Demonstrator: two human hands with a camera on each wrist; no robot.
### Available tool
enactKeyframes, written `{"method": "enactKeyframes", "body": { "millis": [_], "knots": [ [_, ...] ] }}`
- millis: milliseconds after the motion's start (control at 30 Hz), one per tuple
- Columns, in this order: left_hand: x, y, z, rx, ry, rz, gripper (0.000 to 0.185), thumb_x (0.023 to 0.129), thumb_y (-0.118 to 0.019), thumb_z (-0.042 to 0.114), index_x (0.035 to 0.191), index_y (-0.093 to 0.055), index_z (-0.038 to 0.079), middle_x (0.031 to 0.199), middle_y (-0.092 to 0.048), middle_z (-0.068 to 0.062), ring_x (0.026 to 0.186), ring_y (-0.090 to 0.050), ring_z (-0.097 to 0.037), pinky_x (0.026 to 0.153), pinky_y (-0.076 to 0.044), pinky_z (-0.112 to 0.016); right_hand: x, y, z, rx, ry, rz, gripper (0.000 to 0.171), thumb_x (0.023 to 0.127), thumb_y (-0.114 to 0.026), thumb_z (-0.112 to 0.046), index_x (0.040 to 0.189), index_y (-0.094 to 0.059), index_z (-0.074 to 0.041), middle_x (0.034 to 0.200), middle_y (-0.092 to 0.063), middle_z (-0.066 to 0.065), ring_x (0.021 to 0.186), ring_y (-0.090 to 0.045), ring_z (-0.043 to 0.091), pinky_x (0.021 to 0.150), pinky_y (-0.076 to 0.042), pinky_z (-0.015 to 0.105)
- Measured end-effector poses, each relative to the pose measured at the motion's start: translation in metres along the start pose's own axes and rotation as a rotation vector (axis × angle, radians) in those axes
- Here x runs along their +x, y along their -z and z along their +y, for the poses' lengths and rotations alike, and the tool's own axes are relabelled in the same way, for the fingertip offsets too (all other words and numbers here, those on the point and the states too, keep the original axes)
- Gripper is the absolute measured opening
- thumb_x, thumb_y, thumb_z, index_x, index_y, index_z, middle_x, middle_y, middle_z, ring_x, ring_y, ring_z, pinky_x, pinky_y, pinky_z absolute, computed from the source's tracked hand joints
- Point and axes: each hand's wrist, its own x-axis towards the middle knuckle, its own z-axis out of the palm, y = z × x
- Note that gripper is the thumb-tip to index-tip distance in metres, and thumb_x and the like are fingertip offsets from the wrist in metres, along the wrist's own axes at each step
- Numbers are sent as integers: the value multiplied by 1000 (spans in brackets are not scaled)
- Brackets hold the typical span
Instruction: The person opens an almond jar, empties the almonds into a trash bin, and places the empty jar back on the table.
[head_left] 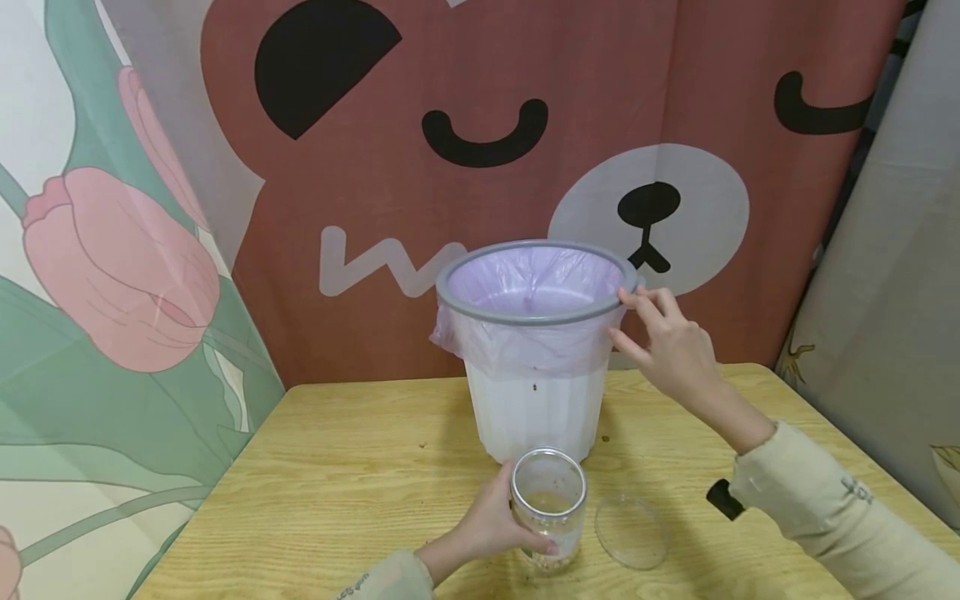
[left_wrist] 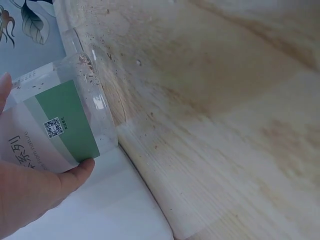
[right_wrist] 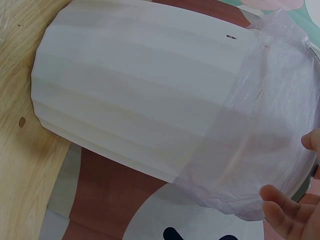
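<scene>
A clear jar [head_left: 551, 521] with a metallic-looking rim stands upright near the front of the table, with small bits inside. My left hand [head_left: 495, 521] grips it from the left, thumb across its front. In the left wrist view the jar [left_wrist: 75, 117] shows a green and white label, and crumbs cling near its base. Behind it is a white trash bin [head_left: 536, 408] with a grey rim and a thin purple bag [head_left: 525, 346] folded over it. My right hand [head_left: 671, 346] holds the bin's rim at the right, fingertips on the rim and thumb against the bag below.
A clear round lid [head_left: 632, 532] lies on the wooden table [head_left: 337, 467] to the right of the jar. Small dark crumbs are scattered about. A brown bear-print curtain [head_left: 360, 333] hangs right behind the table, and a tulip-print curtain [head_left: 120, 275] runs along the left.
</scene>
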Motion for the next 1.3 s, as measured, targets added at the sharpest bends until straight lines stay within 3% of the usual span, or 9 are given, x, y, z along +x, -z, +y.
{"method": "enactKeyframes", "body": {
  "millis": [667, 1300],
  "knots": [
    [0, -2, -4, -49, 30, -7, 91, 51, -87, 13, 128, -39, 11, 116, -53, -3, 107, -48, -23, 91, -35, -35, 0, 0, 0, 0, 2, 3, 50, 72, -73, -15, 118, -56, -5, 94, -50, 16, 38, -16, 2, 32, -22, 21],
    [3, -3, -6, -29, 46, -10, 92, 49, -87, 12, 127, -40, 11, 116, -53, -5, 107, -49, -24, 91, -35, -40, 0, -1, 1, -5, 12, 6, 51, 71, -73, -15, 118, -55, -5, 94, -50, 16, 38, -14, -1, 32, -21, 21]
  ]
}}
